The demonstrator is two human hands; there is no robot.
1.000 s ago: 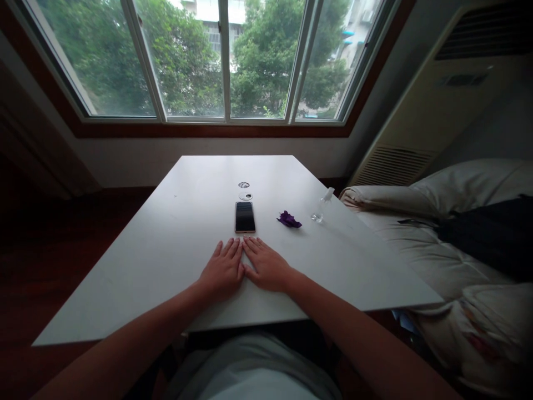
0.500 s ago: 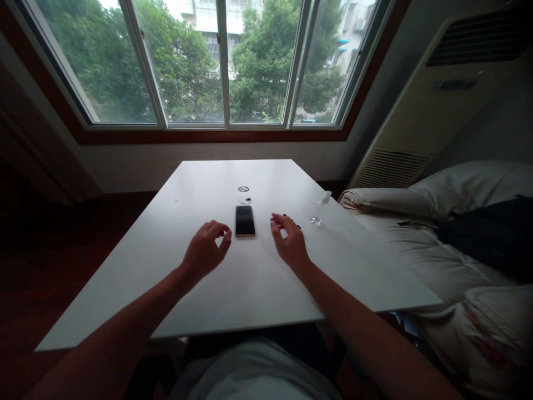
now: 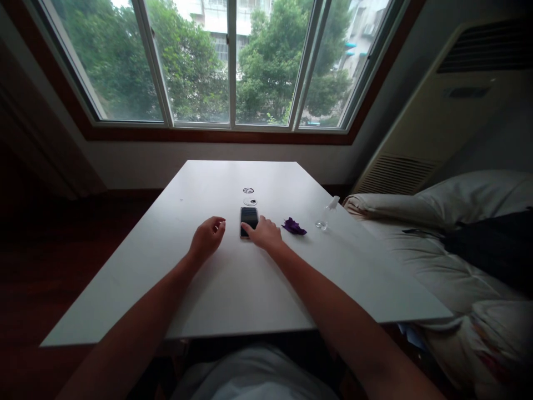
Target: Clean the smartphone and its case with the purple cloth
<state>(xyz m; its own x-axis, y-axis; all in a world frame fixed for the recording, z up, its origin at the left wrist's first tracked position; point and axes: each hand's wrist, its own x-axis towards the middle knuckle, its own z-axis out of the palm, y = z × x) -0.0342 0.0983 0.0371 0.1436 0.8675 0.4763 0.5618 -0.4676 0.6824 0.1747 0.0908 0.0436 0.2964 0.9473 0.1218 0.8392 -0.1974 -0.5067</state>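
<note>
A dark-screened phone [image 3: 249,214] lies on the white table [image 3: 233,289]. My right hand [image 3: 266,231] grips its right side, with the thumb over the lower part of the screen and the fingers along the edge. To the left of the phone, my left hand [image 3: 208,236] is just above the table, fingers curled toward the thumb; whether anything is between them is too small to tell. Two small round flat pieces, a nearer one [image 3: 250,202] and a farther one [image 3: 248,190], lie beyond the phone. A crumpled purple cloth [image 3: 294,226] rests right of my right hand.
A clear spray bottle [image 3: 322,223] with a white nozzle stands on the table's right side. Past the right edge is a pale padded seat [image 3: 387,222] with dark fabric [image 3: 491,244] on it. A window and wall are behind the table.
My right hand has moved left from beside the purple cloth onto the phone, uncovering the cloth. My left hand has shifted slightly away from the phone. The view has shifted a little.
</note>
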